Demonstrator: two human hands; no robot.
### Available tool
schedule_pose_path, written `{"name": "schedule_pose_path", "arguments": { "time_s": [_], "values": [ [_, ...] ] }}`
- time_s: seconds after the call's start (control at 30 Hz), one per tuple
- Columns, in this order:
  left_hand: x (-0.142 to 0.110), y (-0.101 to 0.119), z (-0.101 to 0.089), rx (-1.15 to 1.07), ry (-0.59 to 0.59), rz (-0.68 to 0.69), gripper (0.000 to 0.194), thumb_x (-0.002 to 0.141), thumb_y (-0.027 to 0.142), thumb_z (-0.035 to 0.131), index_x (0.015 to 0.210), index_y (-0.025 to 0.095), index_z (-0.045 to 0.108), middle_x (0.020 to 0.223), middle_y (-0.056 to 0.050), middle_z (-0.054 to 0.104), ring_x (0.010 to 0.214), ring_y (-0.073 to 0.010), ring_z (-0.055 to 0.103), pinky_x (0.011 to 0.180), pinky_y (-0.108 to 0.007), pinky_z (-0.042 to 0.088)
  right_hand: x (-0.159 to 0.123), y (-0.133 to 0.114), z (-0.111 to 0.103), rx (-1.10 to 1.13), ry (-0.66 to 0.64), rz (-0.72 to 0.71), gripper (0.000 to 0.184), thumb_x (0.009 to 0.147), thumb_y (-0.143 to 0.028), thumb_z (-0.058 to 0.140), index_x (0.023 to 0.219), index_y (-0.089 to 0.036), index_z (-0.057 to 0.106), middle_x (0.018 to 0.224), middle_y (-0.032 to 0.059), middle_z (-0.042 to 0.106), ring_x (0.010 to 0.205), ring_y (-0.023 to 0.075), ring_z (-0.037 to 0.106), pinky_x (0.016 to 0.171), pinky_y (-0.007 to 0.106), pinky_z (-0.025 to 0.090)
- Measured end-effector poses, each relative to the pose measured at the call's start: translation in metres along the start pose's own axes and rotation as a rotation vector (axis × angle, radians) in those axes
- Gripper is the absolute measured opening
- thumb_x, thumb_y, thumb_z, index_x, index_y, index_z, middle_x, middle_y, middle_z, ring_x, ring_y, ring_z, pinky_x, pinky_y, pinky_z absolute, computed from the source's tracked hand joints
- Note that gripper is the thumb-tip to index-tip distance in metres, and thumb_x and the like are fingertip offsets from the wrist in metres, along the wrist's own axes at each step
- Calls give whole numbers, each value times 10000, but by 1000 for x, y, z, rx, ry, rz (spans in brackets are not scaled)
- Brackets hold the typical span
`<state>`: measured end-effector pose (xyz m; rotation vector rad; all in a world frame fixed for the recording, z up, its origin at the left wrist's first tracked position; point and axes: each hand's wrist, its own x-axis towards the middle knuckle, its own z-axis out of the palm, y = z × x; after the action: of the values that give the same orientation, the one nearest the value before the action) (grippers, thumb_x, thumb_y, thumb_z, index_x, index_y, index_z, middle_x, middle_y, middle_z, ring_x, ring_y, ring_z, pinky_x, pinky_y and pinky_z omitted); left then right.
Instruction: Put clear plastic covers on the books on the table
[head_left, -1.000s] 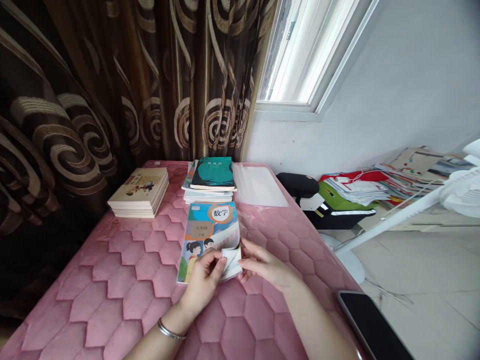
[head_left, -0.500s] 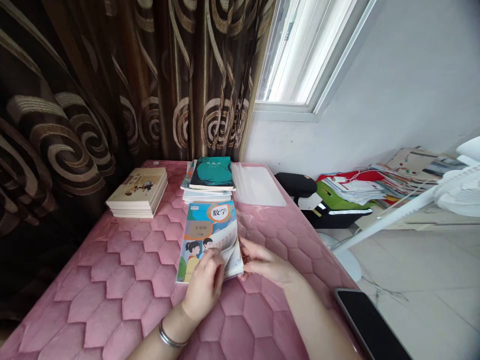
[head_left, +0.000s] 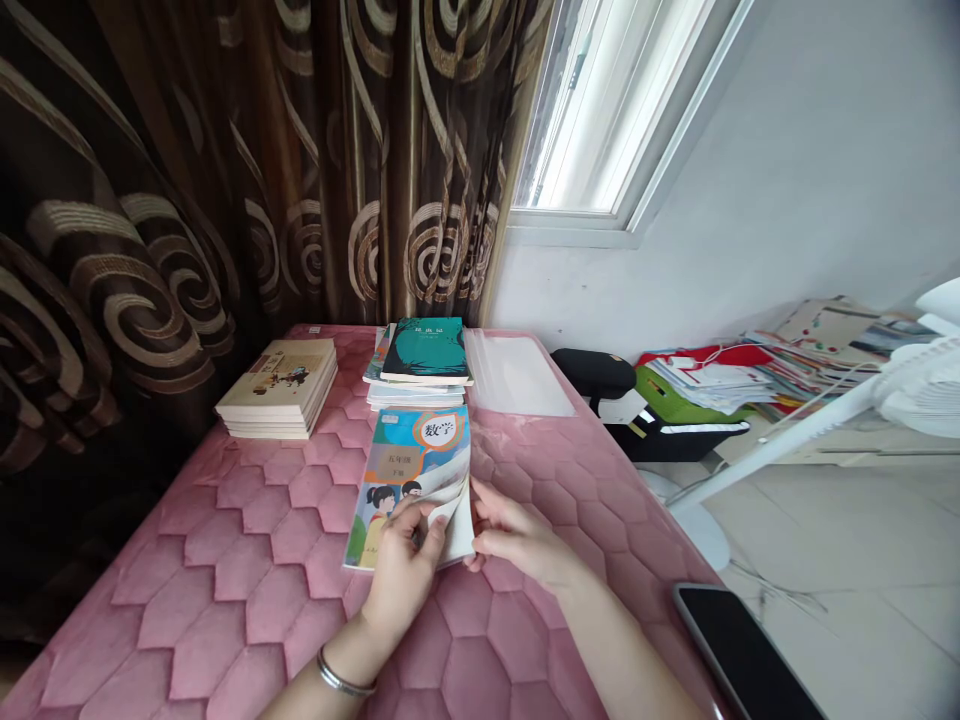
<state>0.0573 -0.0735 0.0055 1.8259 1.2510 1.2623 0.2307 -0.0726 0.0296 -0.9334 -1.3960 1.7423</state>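
Mathematics textbook (head_left: pixel 405 470) lying flat at lower centre of the frame on a quilted pink mattress pad (head_left: pixel 225 610), its cover printed with the title 数学 and two cartoon children; curled pages (head_left: pixel 454 510) lifted at its lower right corner; left hand (head_left: pixel 401 570) across the lower part of the book, fingers close together and pinched on the pages near that corner; right hand (head_left: pixel 521 535) just right of the book, fingers slightly apart, tips at the book's right edge, no telling whether clamped there or only touching; silver bangle (head_left: pixel 345 683) around the left wrist.

Directly above the textbook, almost touching it, a book stack (head_left: pixel 416 392) topped by a teal-covered book; further left, near the upper left corner of the pad, a stack of cream paperbacks (head_left: pixel 277 390); to the right of the teal-topped stack, a clear plastic sheet (head_left: pixel 517 375); at the pad's lower right edge, a black smartphone (head_left: pixel 739 650).

Behind the pad, a brown swirl-patterned curtain (head_left: pixel 225 150) at upper left; a bright window (head_left: pixel 600 120) at upper centre; a heap of papers and booklets (head_left: pixel 712 385) on the floor at middle right, beside a white fan (head_left: pixel 922 390) at the right edge.
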Motion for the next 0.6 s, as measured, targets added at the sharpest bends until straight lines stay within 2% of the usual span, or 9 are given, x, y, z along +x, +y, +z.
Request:
{"name": "schedule_pose_path", "arguments": {
  "time_s": [0.13, 0.33, 0.4, 0.47, 0.53, 0.6],
  "values": [
    [-1, -7, 1, -147, 19, -117, 261, 868, 391, 525, 759, 180, 634, 769, -29, 657, 748, -165, 584, 708, -273, 456, -1, -2, -1, 2, 13, 17, 723, 675, -109, 564, 1364, -247, 390, 798, -21, 620, 627, 126, 601, 603, 277, 514],
    [-2, -17, -1, -143, 88, -212, 256, 803, 434, 592, 809, 178, 600, 638, 29, 564, 538, -106, 481, 522, -212, 373, -3, -7, 1, -65, 58, 57, 696, 657, -121, 540, 1332, -238, 417, 750, -40, 598, 605, 119, 590, 596, 272, 515],
    [0, -15, -3, -133, 77, -220, 237, 804, 417, 583, 796, 181, 582, 595, 47, 525, 498, -97, 450, 496, -208, 352, -1, -3, 4, -151, 141, 118, 610, 699, -168, 524, 1300, -231, 441, 767, -30, 586, 597, 131, 593, 579, 293, 524],
    [1, -11, -5, -96, 57, -197, 206, 806, 391, 574, 773, 187, 567, 602, 43, 529, 506, -101, 461, 500, -210, 358, 1, 5, 8, -318, 262, 127, 550, 749, -223, 524, 1292, -235, 438, 871, 7, 593, 672, 165, 619, 619, 336, 540],
    [2, -7, -6, -29, 29, -154, 170, 807, 356, 565, 758, 194, 558, 640, 28, 556, 540, -111, 490, 520, -216, 376, 2, 14, 11, -573, 415, 48, 578, 760, -245, 568, 1318, -249, 414, 1035, 55, 571, 880, 227, 620, 747, 396, 535],
    [1, -3, -5, 36, 7, -113, 133, 807, 320, 553, 750, 200, 549, 659, 21, 571, 556, -118, 505, 533, -223, 392, 3, 19, 14, -850, 566, -71, 608, 728, -209, 640, 1302, -254, 444, 1170, 90, 507, 1083, 280, 537, 877, 437, 486]
  ]
}}
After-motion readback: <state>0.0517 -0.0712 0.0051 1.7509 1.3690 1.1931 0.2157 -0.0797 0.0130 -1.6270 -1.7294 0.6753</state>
